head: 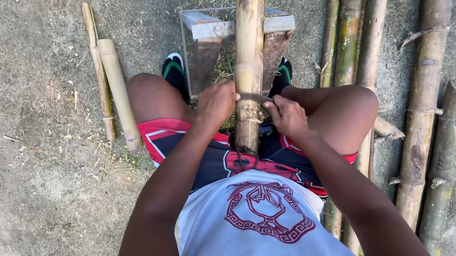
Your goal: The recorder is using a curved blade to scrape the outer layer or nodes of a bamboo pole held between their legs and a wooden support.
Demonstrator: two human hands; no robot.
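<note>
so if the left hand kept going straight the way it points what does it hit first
Probably the bamboo pole between the knees: the left hand points right, already against it, gripping a thin blade laid across it. Depth is hard to judge.

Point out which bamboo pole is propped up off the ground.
The pole between the knees: it leans on the wooden stand, with both hands at it. The poles on the left and right lie flat on the ground.
</note>
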